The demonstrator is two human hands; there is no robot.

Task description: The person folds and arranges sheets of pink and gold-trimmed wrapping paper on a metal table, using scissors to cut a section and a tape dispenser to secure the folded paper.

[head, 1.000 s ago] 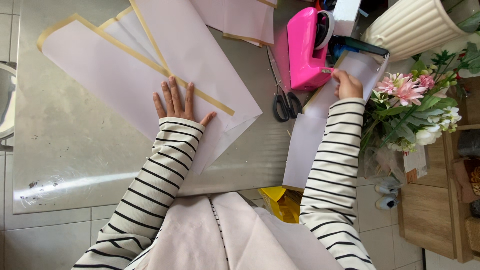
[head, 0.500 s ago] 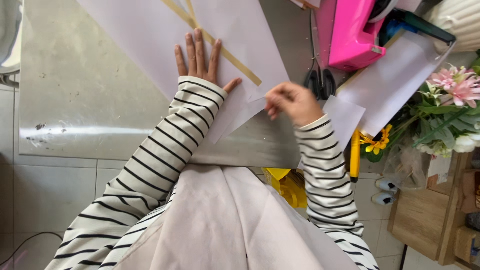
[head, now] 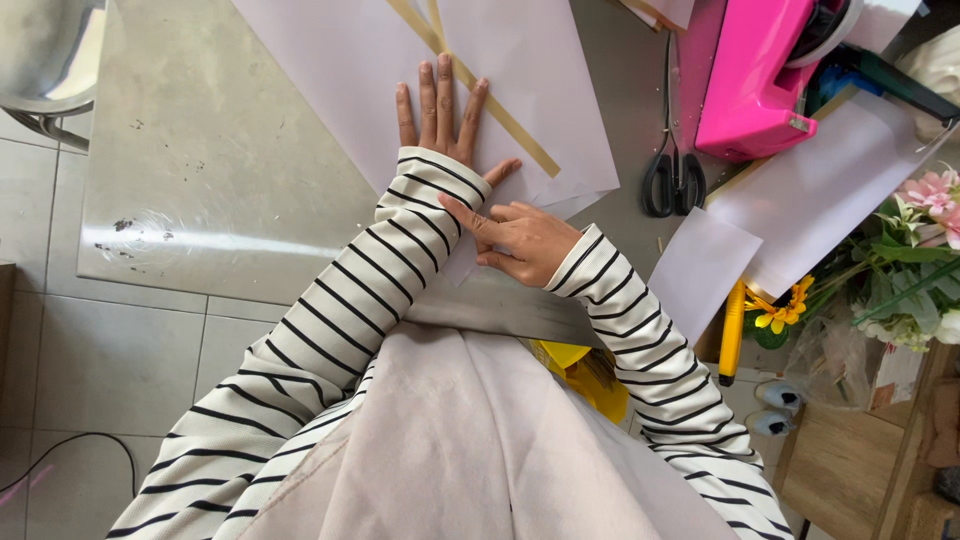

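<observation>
We wear a long-sleeved top in narrow black and white stripes, its cuffs reaching the wrists of our left hand at 12 o'clock and right hand at 1 o'clock. Over our front, toward 6 o'clock, lies a plain pale beige garment with soft folds.
</observation>
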